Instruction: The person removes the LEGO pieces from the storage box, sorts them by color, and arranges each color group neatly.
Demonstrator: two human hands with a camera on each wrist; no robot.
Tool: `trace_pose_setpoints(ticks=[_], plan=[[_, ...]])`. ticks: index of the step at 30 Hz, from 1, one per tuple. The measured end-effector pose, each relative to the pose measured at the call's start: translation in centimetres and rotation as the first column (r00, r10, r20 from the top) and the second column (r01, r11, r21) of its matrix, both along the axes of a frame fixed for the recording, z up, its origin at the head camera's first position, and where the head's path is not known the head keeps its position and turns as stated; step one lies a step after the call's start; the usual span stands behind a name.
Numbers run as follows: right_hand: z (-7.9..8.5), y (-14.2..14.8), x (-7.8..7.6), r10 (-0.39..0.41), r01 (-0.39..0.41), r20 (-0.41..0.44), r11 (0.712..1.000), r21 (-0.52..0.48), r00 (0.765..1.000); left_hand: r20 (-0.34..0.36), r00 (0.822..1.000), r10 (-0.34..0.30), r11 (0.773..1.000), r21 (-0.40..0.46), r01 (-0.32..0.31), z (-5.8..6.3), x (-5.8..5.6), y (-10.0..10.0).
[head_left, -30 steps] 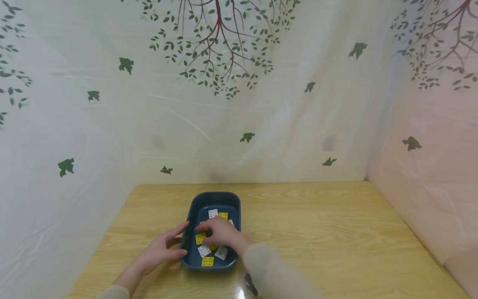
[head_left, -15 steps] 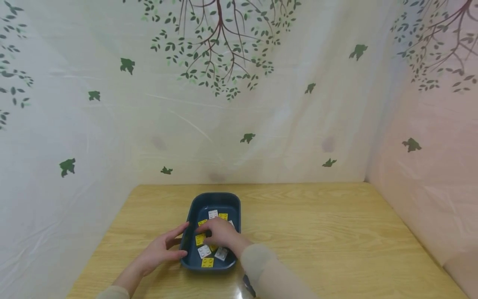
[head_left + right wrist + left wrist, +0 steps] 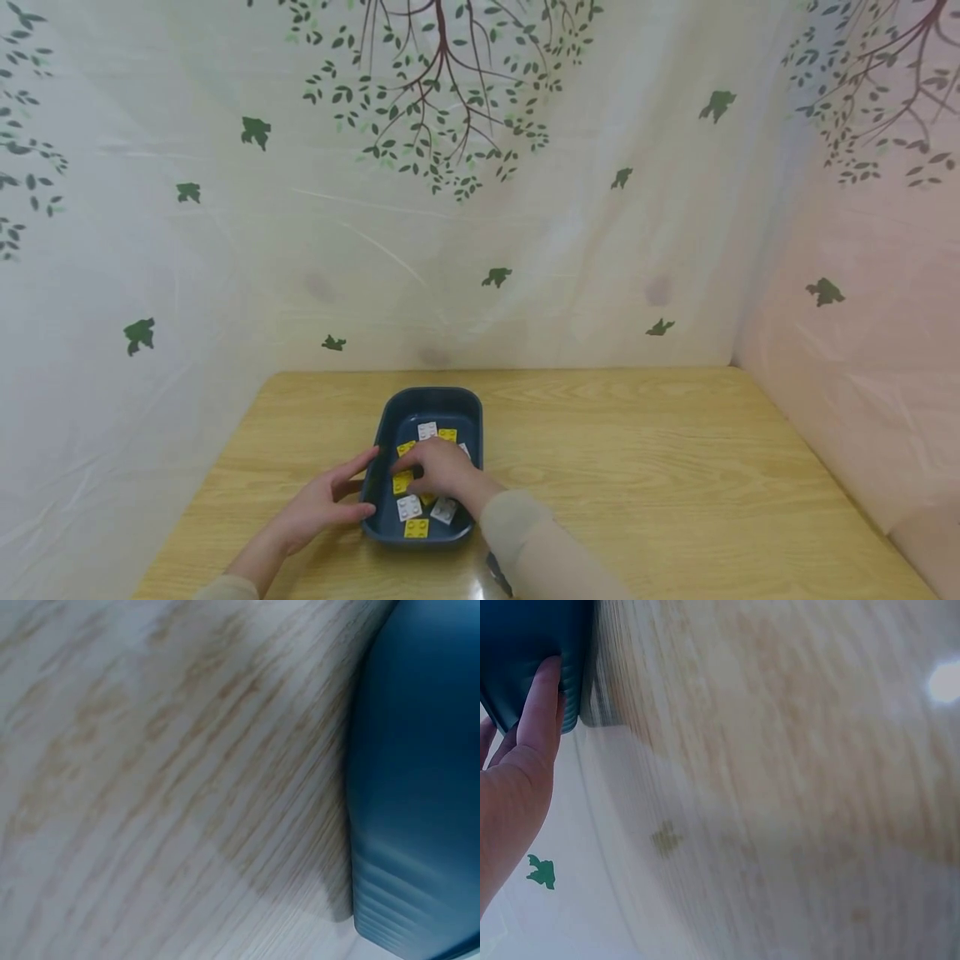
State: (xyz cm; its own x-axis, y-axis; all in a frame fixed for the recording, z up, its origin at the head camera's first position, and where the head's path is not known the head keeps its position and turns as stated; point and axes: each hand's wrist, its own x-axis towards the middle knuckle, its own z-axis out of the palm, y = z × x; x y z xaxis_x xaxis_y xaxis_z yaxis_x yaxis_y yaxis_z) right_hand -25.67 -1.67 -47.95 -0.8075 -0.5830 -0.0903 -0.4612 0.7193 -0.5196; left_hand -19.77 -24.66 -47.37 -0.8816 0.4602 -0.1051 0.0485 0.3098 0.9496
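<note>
In the head view, a dark blue tray [image 3: 380, 521] with rounded corners holds several yellow and white studded toy bricks. My left hand [image 3: 318, 500] rests against its left wall, thumb and fingers spread along the rim. The left wrist view shows the left hand [image 3: 529, 750] touching the outside of the tray [image 3: 517, 637]. Inside the tray, my right hand [image 3: 444, 467] is bent over the bricks. Its fingertips and thumb are at a yellow brick [image 3: 402, 482]; whether they pinch it is unclear. Below lie a white brick [image 3: 409, 507] and another yellow brick [image 3: 416, 528].
The tray stands on a wood-grain table [image 3: 637, 483], left of its middle. A pale curtain [image 3: 420, 275] with printed branches and birds encloses the back and sides. A dark object [image 3: 498, 575] shows partly beside the right sleeve.
The right hand stays nearly in place, with only slight finger movement. The white brick below it has turned a little straighter. Left hand and tray hold their places.
</note>
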Motion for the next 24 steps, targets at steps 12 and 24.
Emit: trace_pose_setpoints(ticks=[12, 24], plan=[[0.28, 0.03, 0.31, 0.005, -0.005, -0.021, 1.0, -0.009, 1.0, 0.001, 1.0, 0.011, 1.0, 0.0, -0.011, -0.07, 0.17, -0.05], [0.92, 0.87, 0.73, 0.04, -0.046, -0.072, 0.996, -0.083, 0.997, -0.002, 1.0, 0.012, 1.0, -0.028, -0.012, 0.29, 0.36, 0.28]])
